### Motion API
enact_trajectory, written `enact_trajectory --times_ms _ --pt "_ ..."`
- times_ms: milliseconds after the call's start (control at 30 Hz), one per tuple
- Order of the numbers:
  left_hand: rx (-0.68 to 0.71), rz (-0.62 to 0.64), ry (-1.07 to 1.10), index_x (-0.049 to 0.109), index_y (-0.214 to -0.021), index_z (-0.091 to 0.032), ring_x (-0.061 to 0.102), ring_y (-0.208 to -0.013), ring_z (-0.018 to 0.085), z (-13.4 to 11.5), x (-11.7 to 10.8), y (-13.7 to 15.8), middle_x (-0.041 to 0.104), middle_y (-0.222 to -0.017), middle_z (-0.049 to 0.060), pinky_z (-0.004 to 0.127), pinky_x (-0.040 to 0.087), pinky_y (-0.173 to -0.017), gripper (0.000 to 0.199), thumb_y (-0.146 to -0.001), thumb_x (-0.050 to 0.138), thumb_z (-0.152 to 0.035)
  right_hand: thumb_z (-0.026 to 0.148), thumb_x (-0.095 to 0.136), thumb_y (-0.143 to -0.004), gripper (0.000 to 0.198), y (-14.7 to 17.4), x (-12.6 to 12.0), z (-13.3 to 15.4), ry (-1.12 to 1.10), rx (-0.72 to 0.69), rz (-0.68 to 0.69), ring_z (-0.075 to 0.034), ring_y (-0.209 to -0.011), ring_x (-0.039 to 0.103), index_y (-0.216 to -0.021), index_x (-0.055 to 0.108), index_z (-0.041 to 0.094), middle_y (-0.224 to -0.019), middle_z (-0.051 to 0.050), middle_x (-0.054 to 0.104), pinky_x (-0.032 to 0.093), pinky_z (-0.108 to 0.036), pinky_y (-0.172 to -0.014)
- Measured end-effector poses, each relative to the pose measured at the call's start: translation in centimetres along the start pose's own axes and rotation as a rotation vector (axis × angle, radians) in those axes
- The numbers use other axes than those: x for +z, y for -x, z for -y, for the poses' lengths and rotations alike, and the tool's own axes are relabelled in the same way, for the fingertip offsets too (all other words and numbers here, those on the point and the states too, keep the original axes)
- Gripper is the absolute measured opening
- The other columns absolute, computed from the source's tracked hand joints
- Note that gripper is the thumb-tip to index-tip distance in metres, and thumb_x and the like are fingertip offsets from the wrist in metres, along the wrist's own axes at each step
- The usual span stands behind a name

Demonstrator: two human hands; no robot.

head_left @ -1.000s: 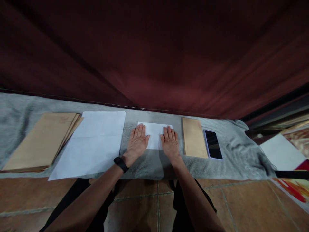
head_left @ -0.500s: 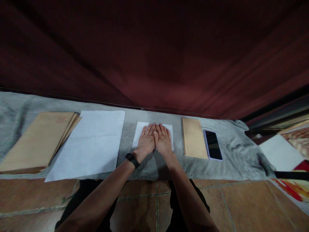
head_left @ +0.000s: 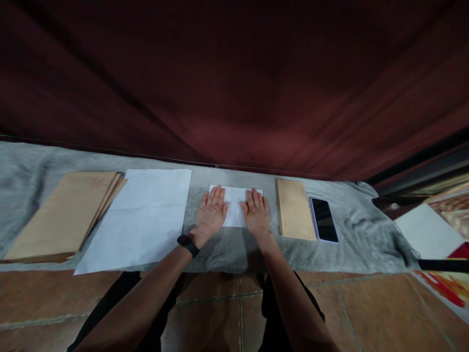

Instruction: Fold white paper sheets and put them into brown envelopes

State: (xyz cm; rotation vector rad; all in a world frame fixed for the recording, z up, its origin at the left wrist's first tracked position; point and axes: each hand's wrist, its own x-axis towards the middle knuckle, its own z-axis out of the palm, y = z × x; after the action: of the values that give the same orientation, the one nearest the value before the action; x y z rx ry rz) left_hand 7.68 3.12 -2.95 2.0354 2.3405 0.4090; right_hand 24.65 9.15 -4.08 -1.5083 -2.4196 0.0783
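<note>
A small white sheet of paper (head_left: 235, 210), seemingly folded, lies flat on the grey cloth in front of me. Across its left end my left hand (head_left: 211, 211) rests palm down, fingers stretched out, a black band on the wrist. My right hand (head_left: 255, 213) lies flat on the right end, its thumb pointing inward. The middle of the paper shows between the two hands, while both ends are partly hidden beneath them. To the left is a large white sheet (head_left: 146, 220) with a crease across it. A brown envelope or small stack of them (head_left: 296, 209) lies to the right.
Several large brown envelopes (head_left: 62, 210) are stacked at the far left, partly under the white sheets. A phone (head_left: 324, 220) in a pale purple case lies right of the small envelopes. Grey cloth (head_left: 366, 234) covers the narrow surface; a dark red curtain (head_left: 234, 88) hangs behind it.
My hands, side by side at the paper's middle before, have slid apart to its left and right ends. The paper's middle is now uncovered.
</note>
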Motion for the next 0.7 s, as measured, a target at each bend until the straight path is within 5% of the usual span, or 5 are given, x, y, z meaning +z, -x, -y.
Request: enact_trajectory --times_ms 533,700 --pt "-0.106 -0.033 -0.038 0.039 -0.157 -0.003 0.034 -0.155 0.032 1.9 -1.5 1.6 0.04 -0.163 0.022 0.051 0.024 -0.127 0.063 -0.103 0.032 -0.034 0.046 0.029 -0.11 0.067 1.1 0.4 -1.4 0.036 0.033 -0.109 -0.034 -0.149 0.042 -0.159 0.037 0.001 -0.162 -0.024 0.041 0.031 -0.054 -0.122" --pt "-0.129 0.026 -0.033 0.046 -0.153 -0.003 0.05 -0.142 0.036 1.5 -3.0 2.0 0.053 -0.154 0.021 0.049 0.039 -0.118 0.06 -0.101 0.038 -0.033 0.047 0.028 -0.11 0.069 1.5 0.4 -1.6 0.038 0.055 -0.129 -0.036 -0.148 0.043 -0.157 0.038 -0.003 -0.16 -0.028 0.042 0.033 -0.054 -0.12"
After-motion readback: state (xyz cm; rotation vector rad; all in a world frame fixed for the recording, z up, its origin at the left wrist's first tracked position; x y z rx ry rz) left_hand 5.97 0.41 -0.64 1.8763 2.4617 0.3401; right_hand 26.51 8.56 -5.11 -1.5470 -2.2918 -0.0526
